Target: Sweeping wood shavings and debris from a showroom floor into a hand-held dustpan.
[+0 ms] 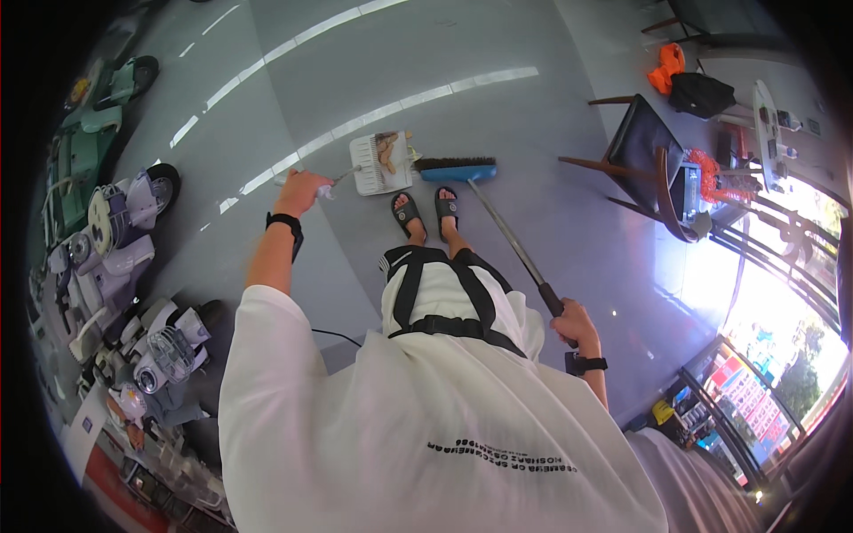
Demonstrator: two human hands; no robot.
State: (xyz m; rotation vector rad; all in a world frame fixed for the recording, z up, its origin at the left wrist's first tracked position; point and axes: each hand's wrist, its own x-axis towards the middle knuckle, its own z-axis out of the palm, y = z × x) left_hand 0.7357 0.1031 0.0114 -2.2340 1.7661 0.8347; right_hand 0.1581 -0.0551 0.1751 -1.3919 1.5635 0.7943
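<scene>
My left hand (304, 192) is closed round the end of the handle of a white dustpan (369, 180). A bit of something white shows beside its fingers, too small to name. The dustpan lies on the floor ahead of my feet, with a brown, crumpled-looking thing (386, 151) in it. In my right hand (576, 323) is the dark grip of a push broom (508, 233) with a metal pole. Its blue head (458, 173) with dark bristles rests on the floor just right of the dustpan, close to its open edge.
Several parked scooters (133, 213) line the left side. To the right stands a dark chair (641, 147) with wooden legs, near an orange bag (666, 68) and a black bag (702, 95). A shelf rack (711, 426) is at lower right. My sandalled feet (426, 211) stand behind the broom head.
</scene>
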